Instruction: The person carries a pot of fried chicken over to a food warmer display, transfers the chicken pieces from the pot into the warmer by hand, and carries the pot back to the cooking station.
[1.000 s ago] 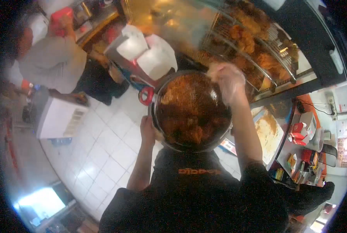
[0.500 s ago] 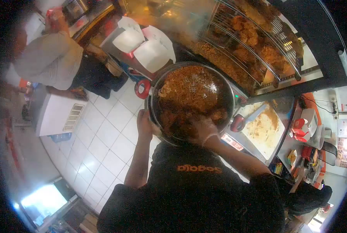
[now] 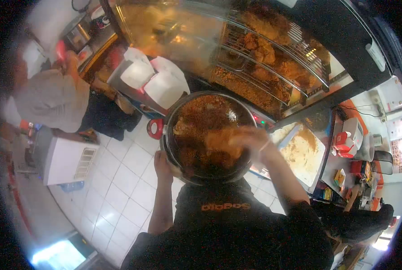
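Observation:
A large round metal pot [image 3: 165, 143] is in front of my body, with brown fried crumbs [image 3: 201, 110] in its far part and darker pieces nearer me. My left hand [image 3: 162, 165] grips the pot's near left side, fingers partly hidden. Over the right half of the pot is my right hand [image 3: 252, 139], smeared by motion. At its fingertips is an orange-brown piece of fried chicken [image 3: 221, 143], which it appears to hold. A red loop handle [image 3: 155, 128] sticks out at the pot's left.
A heated display cabinet [image 3: 273, 99] with fried chicken on racks stands ahead. White boxes [image 3: 167, 87] stand beside it. At right lies a tray with pale crumbs [image 3: 302, 153]. Another person in a grey shirt [image 3: 52, 99] is at left, near a white chest [image 3: 68, 155].
My right hand has risen from the pot's near side toward its right middle, with the orange-brown piece now showing at its fingers. My left hand stays on the pot; the camera view has shifted.

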Demonstrator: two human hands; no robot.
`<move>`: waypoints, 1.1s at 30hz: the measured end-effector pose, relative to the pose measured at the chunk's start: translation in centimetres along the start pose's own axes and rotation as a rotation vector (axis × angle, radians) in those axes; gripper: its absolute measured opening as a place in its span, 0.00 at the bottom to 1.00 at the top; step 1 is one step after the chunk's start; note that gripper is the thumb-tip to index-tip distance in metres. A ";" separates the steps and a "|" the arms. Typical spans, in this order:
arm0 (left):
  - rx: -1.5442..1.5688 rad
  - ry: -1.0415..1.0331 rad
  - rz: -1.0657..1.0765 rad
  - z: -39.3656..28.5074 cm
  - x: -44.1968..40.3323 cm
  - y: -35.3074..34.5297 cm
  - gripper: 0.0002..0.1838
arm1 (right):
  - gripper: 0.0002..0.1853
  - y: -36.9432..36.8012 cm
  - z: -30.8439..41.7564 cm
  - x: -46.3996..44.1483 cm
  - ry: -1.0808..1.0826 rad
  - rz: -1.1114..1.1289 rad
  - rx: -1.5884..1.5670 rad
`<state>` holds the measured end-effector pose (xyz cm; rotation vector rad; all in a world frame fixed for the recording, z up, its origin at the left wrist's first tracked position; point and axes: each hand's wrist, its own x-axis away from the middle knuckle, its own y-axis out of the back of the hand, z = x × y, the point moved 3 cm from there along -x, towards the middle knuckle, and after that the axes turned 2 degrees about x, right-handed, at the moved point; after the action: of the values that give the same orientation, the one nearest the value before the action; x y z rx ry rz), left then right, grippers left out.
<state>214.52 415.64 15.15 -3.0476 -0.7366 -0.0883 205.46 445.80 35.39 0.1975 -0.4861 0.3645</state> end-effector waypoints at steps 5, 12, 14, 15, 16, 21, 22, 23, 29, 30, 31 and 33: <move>0.309 0.269 -0.026 -0.8 0.5 -0.1 0.13 | 0.22 3.4 6.8 -2.2 0.162 0.038 -0.775; 0.432 0.280 -0.079 -0.8 0.4 -0.5 0.08 | 0.19 5.3 11.7 -12.6 0.419 -0.114 -1.077; 0.513 0.312 -0.069 -1.2 0.5 -0.7 0.09 | 0.18 5.3 12.8 -14.6 0.509 -0.063 -1.133; 0.526 0.294 -0.046 -1.2 0.6 -0.7 0.09 | 0.15 5.3 12.7 -15.4 0.488 -0.081 -1.195; 0.539 0.277 -0.024 -1.3 0.7 -0.6 0.10 | 0.13 5.3 12.5 -16.1 0.464 -0.098 -1.258; 0.375 0.231 -0.038 -0.3 0.6 -0.1 0.11 | 0.16 4.2 14.4 -15.6 0.385 -0.310 -1.157; 0.246 0.203 -0.036 0.4 0.4 0.3 0.11 | 0.15 4.1 14.7 -15.0 0.303 -0.421 -1.036; 0.241 0.203 -0.034 0.2 0.5 0.2 0.11 | 0.15 4.8 14.4 -16.1 0.302 -0.422 -1.041; 0.285 0.216 -0.036 0.1 0.5 0.1 0.12 | 0.13 5.7 14.0 -19.1 0.436 -0.063 -0.925; 0.319 0.258 -0.049 -0.7 0.7 -0.1 0.11 | 0.14 5.6 13.9 -18.7 0.443 -0.064 -1.033; 0.355 0.299 -0.065 -1.5 0.8 -0.4 0.10 | 0.15 5.5 13.9 -18.3 0.447 -0.062 -1.139; 0.340 0.274 -0.090 -4.4 1.0 -1.5 0.10 | 0.16 4.2 13.9 -14.3 0.497 -0.174 -0.943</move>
<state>214.52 417.33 19.55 -2.6122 -0.7750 -0.3357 186.28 441.71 40.92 -0.7483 -0.1083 -0.0190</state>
